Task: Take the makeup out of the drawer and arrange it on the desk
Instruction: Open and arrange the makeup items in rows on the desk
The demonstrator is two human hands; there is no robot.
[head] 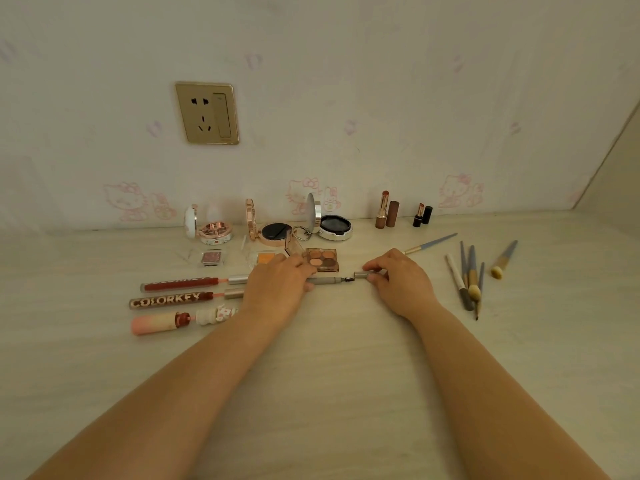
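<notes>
A grey eyebrow pencil (327, 280) with a small spoolie brush at its tip lies flat on the pale desk (329, 358), and my left hand (277, 289) grips its body. My right hand (398, 282) pinches the pencil's grey cap (362, 274), a short gap away from the brush tip. Just behind the hands sits an open brown eyeshadow palette (322, 259). To the left lie three lip glosses (180, 299) with their wands pulled out. The drawer is out of sight.
Open compacts (334, 226) and cushion cases (214, 232) stand along the wall, with two uncapped lipsticks (382, 209) at the right. Several makeup brushes (471, 278) lie at the right. Small clear eyeshadow pots (211, 258) rest at left. A wall socket (207, 113) is above.
</notes>
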